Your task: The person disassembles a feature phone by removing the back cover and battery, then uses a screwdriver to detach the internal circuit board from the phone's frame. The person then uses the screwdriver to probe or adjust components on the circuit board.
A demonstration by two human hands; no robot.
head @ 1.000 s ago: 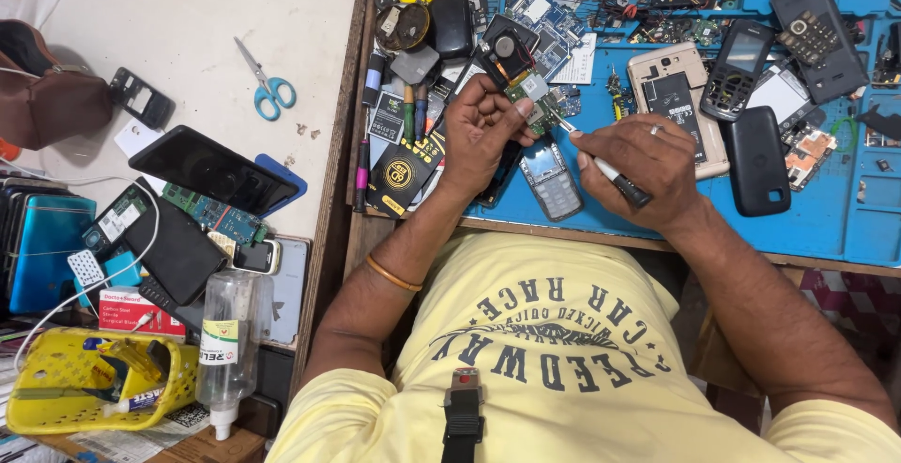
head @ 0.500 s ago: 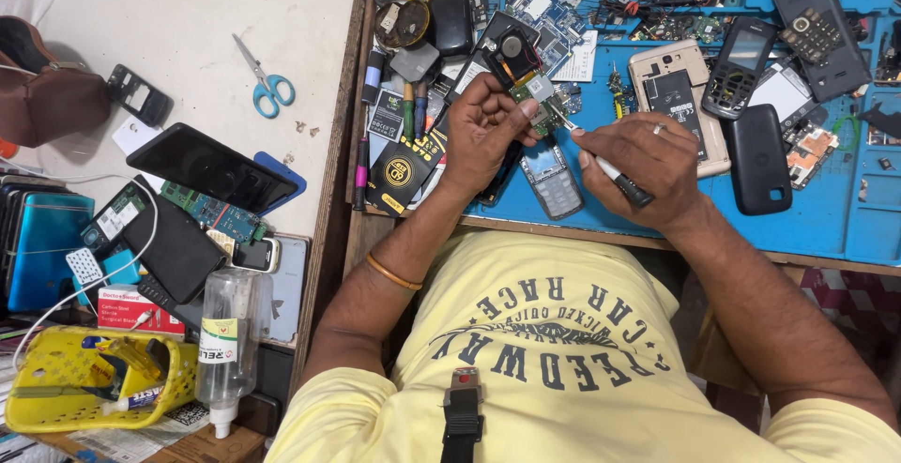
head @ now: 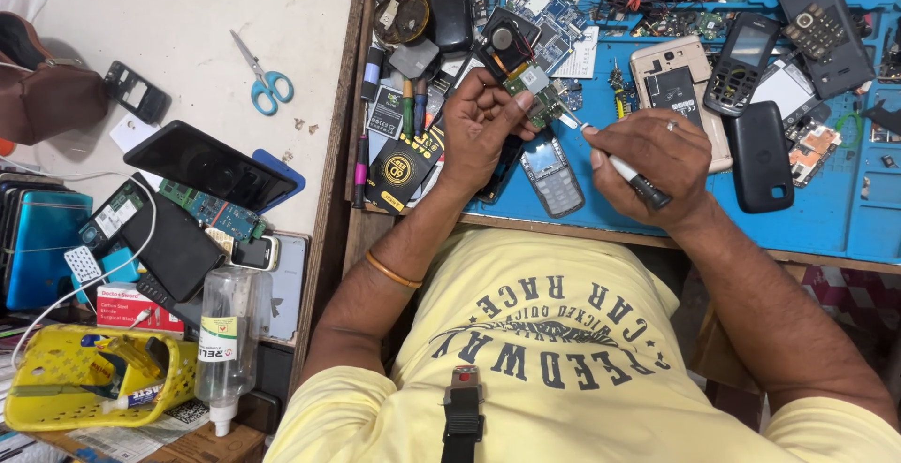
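- left hand (head: pixel 483 130): raised, fingers curled, thumb and fingertips pinched at upper right of hand, palm facing right
- left wrist: thin band, forearm angled down-left
- right hand (head: pixel 648 155): fist-like pen grip, ring on one finger, knuckles up, forearm running down-right

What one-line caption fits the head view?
Over a blue mat, the left hand holds a circuit board while the right hand applies a tool.
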